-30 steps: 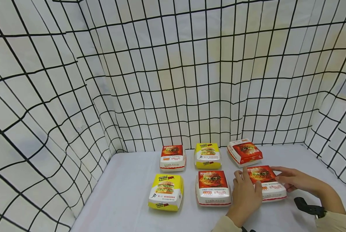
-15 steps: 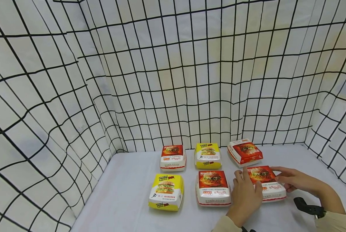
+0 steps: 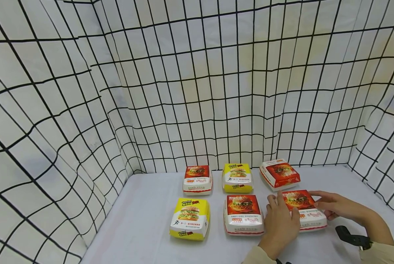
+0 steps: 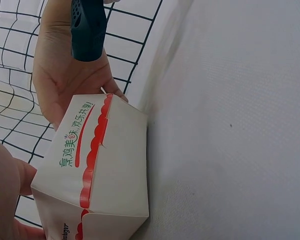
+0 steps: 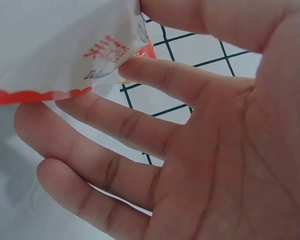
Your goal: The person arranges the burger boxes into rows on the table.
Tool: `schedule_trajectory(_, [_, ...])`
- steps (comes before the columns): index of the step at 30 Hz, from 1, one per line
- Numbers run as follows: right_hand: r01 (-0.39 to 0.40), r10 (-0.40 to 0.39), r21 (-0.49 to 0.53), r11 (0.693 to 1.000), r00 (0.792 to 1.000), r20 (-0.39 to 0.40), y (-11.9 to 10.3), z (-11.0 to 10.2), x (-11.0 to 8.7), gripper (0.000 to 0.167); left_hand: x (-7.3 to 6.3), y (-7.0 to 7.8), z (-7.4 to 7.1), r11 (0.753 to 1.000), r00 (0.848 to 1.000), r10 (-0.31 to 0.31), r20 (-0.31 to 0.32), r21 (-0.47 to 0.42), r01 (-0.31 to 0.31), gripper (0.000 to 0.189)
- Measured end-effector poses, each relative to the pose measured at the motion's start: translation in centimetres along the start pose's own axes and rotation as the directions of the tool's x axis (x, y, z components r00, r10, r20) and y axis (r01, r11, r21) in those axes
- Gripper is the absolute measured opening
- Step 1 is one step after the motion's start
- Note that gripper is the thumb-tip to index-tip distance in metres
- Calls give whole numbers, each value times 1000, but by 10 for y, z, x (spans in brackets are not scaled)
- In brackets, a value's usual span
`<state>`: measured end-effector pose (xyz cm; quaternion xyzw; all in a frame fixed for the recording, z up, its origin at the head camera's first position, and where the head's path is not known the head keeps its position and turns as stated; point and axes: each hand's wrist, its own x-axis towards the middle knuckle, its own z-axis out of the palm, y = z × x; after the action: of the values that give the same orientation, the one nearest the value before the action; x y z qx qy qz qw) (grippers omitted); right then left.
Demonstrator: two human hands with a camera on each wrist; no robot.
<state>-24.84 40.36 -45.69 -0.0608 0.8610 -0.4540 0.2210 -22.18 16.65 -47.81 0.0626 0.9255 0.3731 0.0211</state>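
Note:
At the front right of the table, a red and white burger box [image 3: 310, 220] sits between both hands, burger picture facing up. My left hand [image 3: 279, 223] holds its left side, fingertips at the top's left edge. On the opposite side my right hand [image 3: 343, 207] grips the right edge. The left wrist view shows the box's front side [image 4: 117, 165] with its red scalloped band, left fingers [image 4: 27, 177] at the near end and the right palm [image 4: 72, 70] behind the far end. In the right wrist view, right fingers [image 5: 155, 80] touch the box's printed side [image 5: 100, 50].
Left of the hands stand another red burger box [image 3: 243, 216] and a yellow one [image 3: 189, 220]. Behind them are a red box [image 3: 197, 180], a yellow box [image 3: 237, 178] and a turned red box [image 3: 279, 175]. Black-gridded white cloth walls [image 3: 197, 110] enclose the white table [image 3: 134, 220].
Both hands stay on the same burger box, which keeps its place. The head view has shifted very slightly; the other boxes have not moved on the table.

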Motion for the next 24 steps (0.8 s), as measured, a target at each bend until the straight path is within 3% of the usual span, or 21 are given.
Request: schedule_trajectory(24, [9,-9,-37,999,1000,5,0,-2,-2,71,0,2,-1,1000,1000,-10,-4,16,10,69])
